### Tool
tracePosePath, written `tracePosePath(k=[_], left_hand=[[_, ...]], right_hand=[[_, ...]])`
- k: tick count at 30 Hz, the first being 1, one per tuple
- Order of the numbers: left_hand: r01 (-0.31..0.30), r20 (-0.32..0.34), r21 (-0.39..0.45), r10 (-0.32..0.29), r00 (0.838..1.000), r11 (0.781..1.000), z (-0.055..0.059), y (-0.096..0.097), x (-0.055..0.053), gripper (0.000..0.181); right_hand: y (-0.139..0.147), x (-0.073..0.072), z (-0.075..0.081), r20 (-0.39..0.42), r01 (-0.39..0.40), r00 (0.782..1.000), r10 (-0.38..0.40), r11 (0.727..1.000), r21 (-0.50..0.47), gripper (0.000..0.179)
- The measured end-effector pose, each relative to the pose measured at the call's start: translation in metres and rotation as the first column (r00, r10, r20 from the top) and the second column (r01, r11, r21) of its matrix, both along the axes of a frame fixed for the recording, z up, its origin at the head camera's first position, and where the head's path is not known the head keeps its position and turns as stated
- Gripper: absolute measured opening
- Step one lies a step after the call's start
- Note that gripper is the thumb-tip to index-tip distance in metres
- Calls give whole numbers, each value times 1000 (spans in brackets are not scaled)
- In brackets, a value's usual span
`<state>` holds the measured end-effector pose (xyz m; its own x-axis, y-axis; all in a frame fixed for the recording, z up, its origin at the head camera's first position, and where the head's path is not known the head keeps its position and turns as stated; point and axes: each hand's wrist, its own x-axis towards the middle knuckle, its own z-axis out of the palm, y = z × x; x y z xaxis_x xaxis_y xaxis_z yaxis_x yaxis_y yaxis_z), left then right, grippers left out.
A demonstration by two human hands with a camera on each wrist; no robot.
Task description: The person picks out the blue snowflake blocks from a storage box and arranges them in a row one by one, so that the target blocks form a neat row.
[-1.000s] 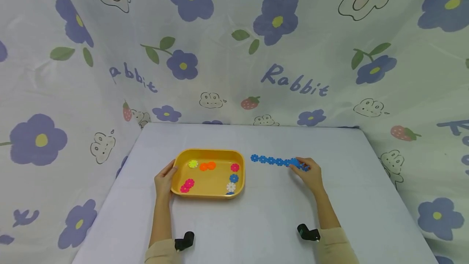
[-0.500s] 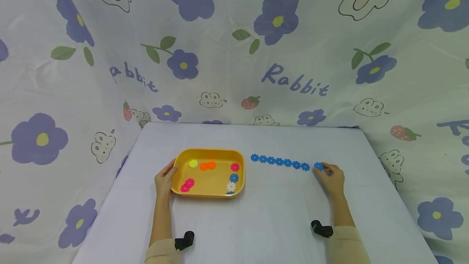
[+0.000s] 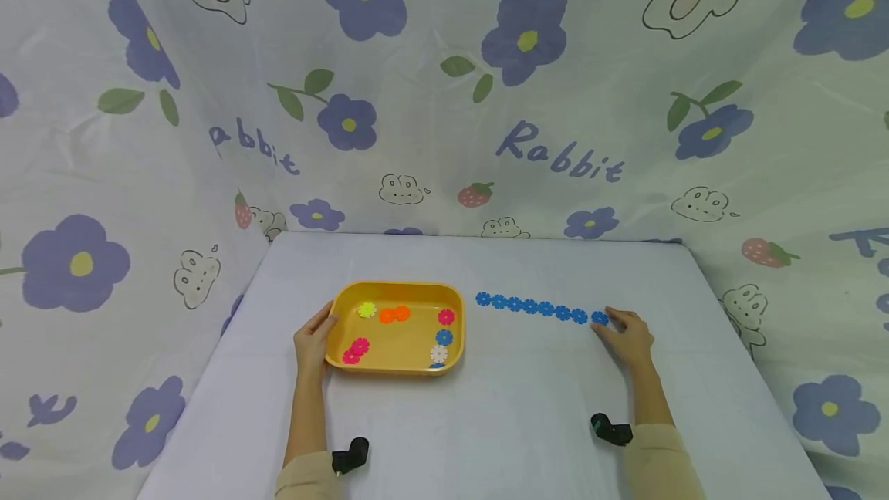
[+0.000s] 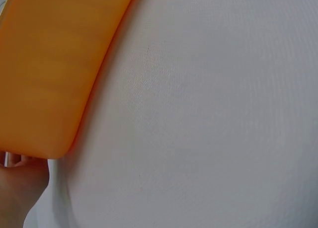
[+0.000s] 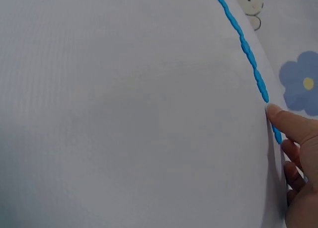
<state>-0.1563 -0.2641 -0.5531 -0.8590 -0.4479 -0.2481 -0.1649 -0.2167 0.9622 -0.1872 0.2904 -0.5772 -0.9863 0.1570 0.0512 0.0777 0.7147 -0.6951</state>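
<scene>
My left hand [image 3: 312,342] grips the left end of a yellow tray [image 3: 396,370], thumb over its rim; the left wrist view shows the tray's outer wall [image 4: 49,79]. To the right, a row of several blue flower-shaped discs [image 3: 531,306] lies edge to edge on the white table. Just past the row's right end, my right hand [image 3: 628,336] pinches one more blue flower disc [image 3: 599,318] between thumb and fingers, low over the table. In the right wrist view this disc [image 5: 276,132] shows edge-on between the thumb and fingers, in line with the row [image 5: 248,54].
Inside the tray lie loose flower discs: a yellow one [image 3: 366,310], orange ones [image 3: 393,314], pink ones [image 3: 359,346], a white one [image 3: 438,353] and blue ones [image 3: 444,337]. A patterned cloth [image 3: 430,122] hangs behind the table [image 3: 486,423].
My right hand has moved right from the row, uncovering its right end. The pinched blue disc has come down slightly and left toward the row. The left hand and tray stay put.
</scene>
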Motion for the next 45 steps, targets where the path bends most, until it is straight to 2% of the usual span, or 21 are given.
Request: tracePosePath(k=[6, 13, 16, 25, 31, 45], left_hand=[[19, -4, 3, -19, 1000, 1000, 0, -1, 0, 45], [10, -8, 28, -10, 1000, 1000, -2, -1, -1, 46], [6, -10, 23, -6, 1000, 1000, -3, -1, -1, 46], [-2, -3, 19, 2, 1000, 1000, -4, -1, -2, 45], [-5, -6, 25, 5, 1000, 1000, -4, -1, -1, 44], [-5, -6, 3, 5, 1000, 1000, -4, -1, -1, 44]], right_hand=[[-5, -1, -2, 9, -9, 1000, 9, 1000, -7, 66], [-11, 1, -5, -29, 59, 998, -64, 986, -153, 60], [-14, 2, -6, -44, 77, 995, -87, 980, -184, 58], [-21, -1, -10, -128, 129, 980, -154, 975, -184, 52], [-23, -1, -11, -170, 137, 971, -168, 974, -178, 50], [-13, 4, -7, -49, 101, 992, -114, 973, -209, 54]])
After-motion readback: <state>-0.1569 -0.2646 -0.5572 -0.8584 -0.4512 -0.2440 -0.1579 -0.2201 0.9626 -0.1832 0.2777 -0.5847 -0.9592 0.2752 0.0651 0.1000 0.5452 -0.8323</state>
